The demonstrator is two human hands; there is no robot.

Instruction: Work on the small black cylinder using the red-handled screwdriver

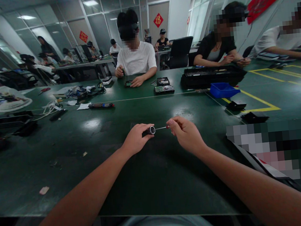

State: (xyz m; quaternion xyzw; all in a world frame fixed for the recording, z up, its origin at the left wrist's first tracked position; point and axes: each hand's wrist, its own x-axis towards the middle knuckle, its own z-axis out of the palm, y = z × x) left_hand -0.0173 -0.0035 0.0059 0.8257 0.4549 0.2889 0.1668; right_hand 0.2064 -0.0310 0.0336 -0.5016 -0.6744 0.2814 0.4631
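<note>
My left hand (134,140) is closed around a small black cylinder with a silver-rimmed round end (151,130), which faces right. Opposite it, my right hand (186,134) pinches the red handle of a thin screwdriver (161,128). The slim metal shaft points left, its tip at the cylinder's rimmed end; whether it touches or enters there I cannot tell. Both hands are just above the dark green table (146,184), around the middle of the view. Most of the cylinder's body is hidden by my left fingers.
Across the table a person in a white shirt (136,59) works on a circuit board. Opened hard drives (164,89), a long black housing (213,75) and a blue bin (223,90) lie ahead. An electric screwdriver (101,105) and cables (78,92) are at left.
</note>
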